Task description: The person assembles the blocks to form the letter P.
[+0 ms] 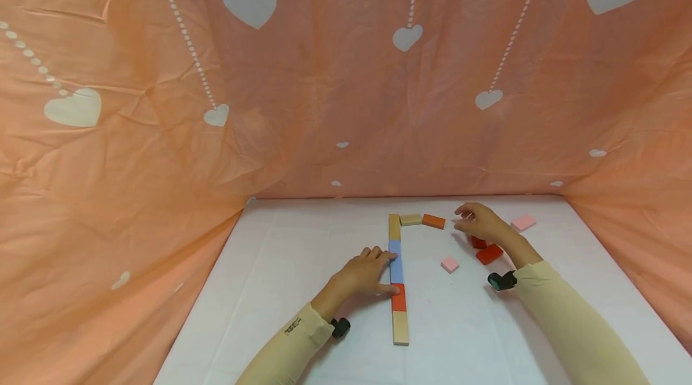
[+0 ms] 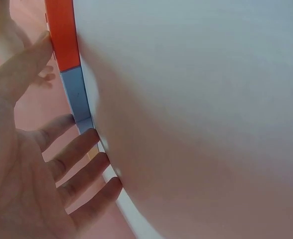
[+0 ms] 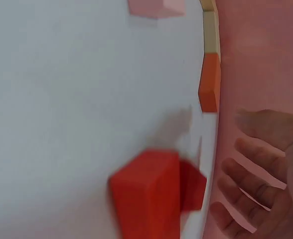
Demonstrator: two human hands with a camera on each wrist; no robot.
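Observation:
A straight column of flat wooden blocks lies on the table, with a tan block nearest me, a red block, a blue section and another tan block at the far end. My left hand rests along the column's left side, thumb at the red block and a fingertip at the blue section; its fingers are extended. From the far end, a beige block and an orange block run rightward. My right hand hovers right of the orange block, fingers loosely bent, holding nothing.
Two loose red blocks, one nearer and one partly hidden, lie below my right hand. A small pink block sits right of the column; a larger pink block is farther right. An orange heart-printed cloth surrounds the white table.

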